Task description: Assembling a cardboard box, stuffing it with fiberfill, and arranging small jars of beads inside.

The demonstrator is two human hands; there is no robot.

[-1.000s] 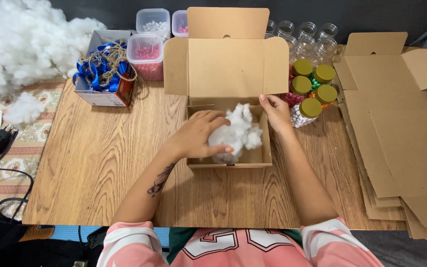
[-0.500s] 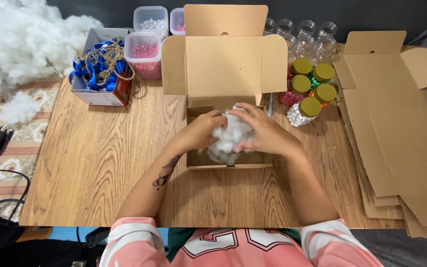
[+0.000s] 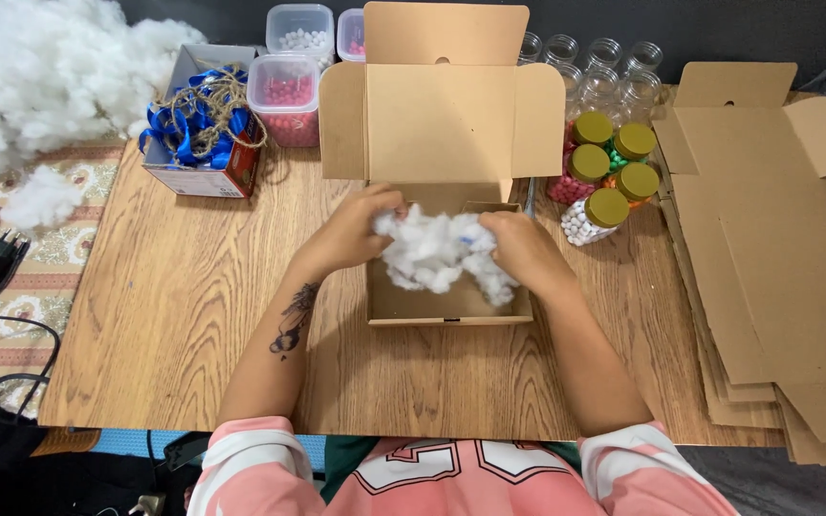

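Over the open cardboard box (image 3: 446, 287) at mid-counter, my left hand (image 3: 356, 229) and right hand (image 3: 523, 250) each close on an end of the white stuffing (image 3: 437, 253), held just above the box floor. I judge spreading it evenly works best. Jars (image 3: 604, 177) crowd the right; bare counter (image 3: 174, 306) lies left, near edge close.

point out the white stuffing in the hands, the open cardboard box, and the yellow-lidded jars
white stuffing (image 3: 437, 256): head view, middle of the clump held between both hands.
open cardboard box (image 3: 446, 119): head view, inner face of the raised lid.
yellow-lidded jars (image 3: 607, 205): head view, lid of the nearest jar.
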